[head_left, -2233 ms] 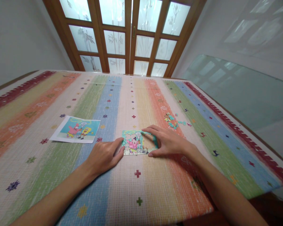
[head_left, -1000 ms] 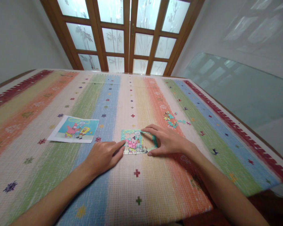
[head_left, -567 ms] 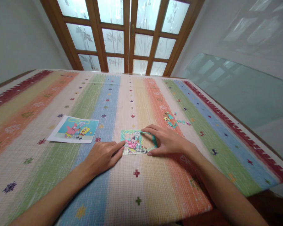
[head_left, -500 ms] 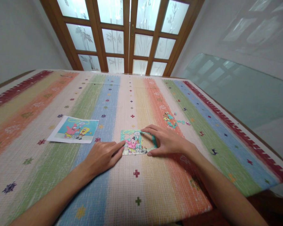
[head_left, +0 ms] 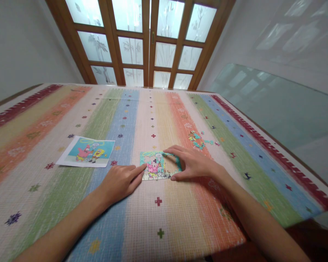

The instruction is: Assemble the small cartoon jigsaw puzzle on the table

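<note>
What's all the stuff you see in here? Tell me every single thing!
SpongeBob jigsaw puzzle: one, many-coloured, between the hands, partly filled
Loose puzzle pieces: too small to count, mostly teal and yellow, beyond the right hand
SpongeBob picture sheet: one, blue with white border, left of the puzzle
Striped tablecloth: one, many-coloured, under everything
Wooden doors: one set, brown with pale patterned panes, at the back
Glossy panel: one, pale green, right side
Walls: two, whitish, left and right
Left hand: one, bare, index finger on the puzzle's left side
Right hand: one, bare, spread around the puzzle's right end
</note>
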Tool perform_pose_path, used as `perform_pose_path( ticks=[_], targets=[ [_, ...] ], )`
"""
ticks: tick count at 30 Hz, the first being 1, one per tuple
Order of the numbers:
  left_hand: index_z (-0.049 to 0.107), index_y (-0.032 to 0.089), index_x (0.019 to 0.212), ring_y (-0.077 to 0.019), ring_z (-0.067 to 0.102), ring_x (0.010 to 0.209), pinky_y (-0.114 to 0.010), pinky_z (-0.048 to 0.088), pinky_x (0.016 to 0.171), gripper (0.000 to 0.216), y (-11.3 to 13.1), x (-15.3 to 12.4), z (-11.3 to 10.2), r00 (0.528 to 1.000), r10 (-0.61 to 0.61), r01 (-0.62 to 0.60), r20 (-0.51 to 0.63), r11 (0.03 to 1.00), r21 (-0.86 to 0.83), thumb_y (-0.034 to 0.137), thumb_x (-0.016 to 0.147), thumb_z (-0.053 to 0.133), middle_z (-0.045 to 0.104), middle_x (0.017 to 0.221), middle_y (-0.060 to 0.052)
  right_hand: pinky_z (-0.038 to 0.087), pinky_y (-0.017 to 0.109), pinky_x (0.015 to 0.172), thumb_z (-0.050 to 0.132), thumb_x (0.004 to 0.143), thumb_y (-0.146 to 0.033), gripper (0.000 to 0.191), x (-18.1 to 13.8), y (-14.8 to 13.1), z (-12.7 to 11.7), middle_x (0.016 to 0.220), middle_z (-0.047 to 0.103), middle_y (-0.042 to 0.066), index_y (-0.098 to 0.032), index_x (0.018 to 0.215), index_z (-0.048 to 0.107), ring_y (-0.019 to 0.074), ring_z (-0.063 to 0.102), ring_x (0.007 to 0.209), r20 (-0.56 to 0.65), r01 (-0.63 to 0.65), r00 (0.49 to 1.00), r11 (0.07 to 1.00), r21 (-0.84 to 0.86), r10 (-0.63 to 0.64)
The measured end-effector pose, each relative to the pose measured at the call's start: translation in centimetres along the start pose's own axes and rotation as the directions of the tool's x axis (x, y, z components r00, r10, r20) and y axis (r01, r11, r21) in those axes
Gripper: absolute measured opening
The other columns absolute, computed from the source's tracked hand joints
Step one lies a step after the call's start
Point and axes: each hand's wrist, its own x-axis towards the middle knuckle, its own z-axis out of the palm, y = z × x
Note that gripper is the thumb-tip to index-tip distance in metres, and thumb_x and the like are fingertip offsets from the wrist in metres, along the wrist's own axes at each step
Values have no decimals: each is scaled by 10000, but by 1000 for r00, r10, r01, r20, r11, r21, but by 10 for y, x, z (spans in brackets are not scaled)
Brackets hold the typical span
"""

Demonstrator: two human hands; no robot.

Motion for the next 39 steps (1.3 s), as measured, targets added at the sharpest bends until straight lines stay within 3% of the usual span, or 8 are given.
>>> perform_pose_path(
  ticks=[10,21,28,39],
  targets=[
    [677,155,1212,-168,724,635,-277,528,559,331,0,-1,1,998,12,-12,-55,1000,-6,271,1044,416,790,857,-63,486,420,1022,851,756,-472,842,0,0,0,1443,536,86,-262,1478,471,293,556,1257,2,-2,1000,1000,-9,2],
    [643,123,1246,-207,753,667,-312,552,576,356,2,0,-2,999,-17,18,-33,1000,6,291,1050,399,800,915,-99,496,435,1011,844,768,-439,799,0,-2,0,1437,522,86,-285,1465,485,291,573,1213,10,5,1000,1000,18,-5],
    [647,108,1192,-202,721,590,-311,520,531,391,5,3,-6,999,-17,18,-42,1000,16,369,1047,395,791,825,-88,494,441,1015,850,760,-436,804,0,-3,0,1436,512,93,-273,1460,488,292,580,1190,20,-4,1000,1000,19,4],
    [643,123,1203,-212,740,634,-325,534,549,367,5,3,-6,999,-15,15,-33,1000,-17,381,1028,449,802,897,-87,534,427,906,783,770,-499,781,0,-6,6,1447,474,126,-246,1454,505,296,626,1072,35,-29,999,997,-66,31]
  ],
)
